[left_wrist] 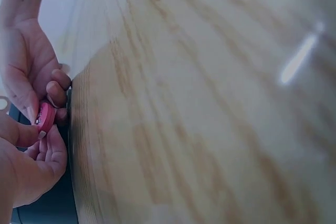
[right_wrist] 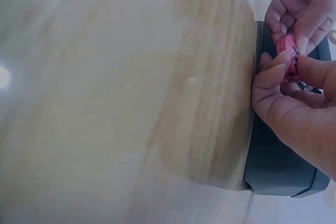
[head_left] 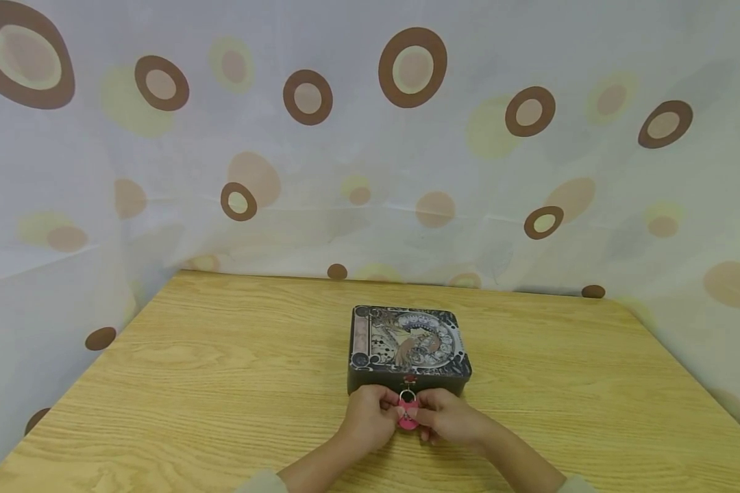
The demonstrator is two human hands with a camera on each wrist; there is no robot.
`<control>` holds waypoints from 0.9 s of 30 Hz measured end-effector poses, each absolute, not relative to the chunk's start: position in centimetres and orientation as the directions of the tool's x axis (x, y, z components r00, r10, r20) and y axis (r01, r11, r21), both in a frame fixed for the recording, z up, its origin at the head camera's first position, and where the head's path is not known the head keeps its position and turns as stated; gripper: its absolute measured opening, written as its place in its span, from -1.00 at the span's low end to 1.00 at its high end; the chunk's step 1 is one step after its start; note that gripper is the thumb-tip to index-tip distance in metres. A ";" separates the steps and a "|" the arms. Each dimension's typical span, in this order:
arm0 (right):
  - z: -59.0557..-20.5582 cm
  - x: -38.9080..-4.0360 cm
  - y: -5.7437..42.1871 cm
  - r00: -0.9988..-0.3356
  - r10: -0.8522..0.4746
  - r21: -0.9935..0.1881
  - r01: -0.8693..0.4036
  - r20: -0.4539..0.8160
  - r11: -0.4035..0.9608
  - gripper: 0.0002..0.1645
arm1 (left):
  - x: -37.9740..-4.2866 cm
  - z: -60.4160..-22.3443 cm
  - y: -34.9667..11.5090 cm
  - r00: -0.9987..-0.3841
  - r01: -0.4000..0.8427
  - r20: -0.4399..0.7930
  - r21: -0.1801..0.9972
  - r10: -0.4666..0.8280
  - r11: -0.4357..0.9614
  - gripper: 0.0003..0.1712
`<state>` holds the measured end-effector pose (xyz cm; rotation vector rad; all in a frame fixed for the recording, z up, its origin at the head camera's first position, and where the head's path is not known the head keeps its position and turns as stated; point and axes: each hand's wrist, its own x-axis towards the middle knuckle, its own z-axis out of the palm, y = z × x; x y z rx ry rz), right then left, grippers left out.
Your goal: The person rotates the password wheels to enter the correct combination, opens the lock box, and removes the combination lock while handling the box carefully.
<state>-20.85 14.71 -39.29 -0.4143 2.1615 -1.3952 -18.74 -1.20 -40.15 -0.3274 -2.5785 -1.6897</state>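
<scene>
A small pink combination padlock (head_left: 408, 423) is pinched between both hands at the front of a dark box (head_left: 407, 342) with a printed lid. Its silver shackle (head_left: 407, 392) stands upward, right at the red-topped clasp (head_left: 410, 378) on the box's front. From the left, my left hand (head_left: 370, 416) grips the lock's side, thumb on its face. My right hand (head_left: 453, 416) holds the opposite side, its thumb at the number dials (right_wrist: 295, 56). In the left wrist view the pink lock body (left_wrist: 46, 117) shows edge-on between the fingers. The box lid is down.
The box stands on a light wood-grain table (head_left: 234, 370). Behind and beside the table hangs a pale curtain (head_left: 358, 233) with brown and yellow circles. Sleeve cuffs (head_left: 264, 482) show at the bottom edge of the head view.
</scene>
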 end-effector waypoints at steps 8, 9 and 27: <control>-39.2 -20.9 14.7 -0.815 -0.511 -0.902 0.032 -0.273 0.430 -0.79 | -18.7 -40.2 -1.2 -0.975 0.207 0.159 0.904 0.156 0.374 -0.97; -39.2 -20.9 14.7 -0.816 -0.511 -0.902 0.029 -0.271 0.432 -0.79 | -18.7 -40.2 -1.2 -0.974 0.211 0.163 0.903 0.156 0.375 -0.97; -39.0 -20.8 14.9 -0.811 -0.520 -0.925 0.065 -0.268 0.375 -0.71 | -18.8 -40.4 -1.3 -0.977 0.188 0.137 0.919 0.166 0.348 -0.94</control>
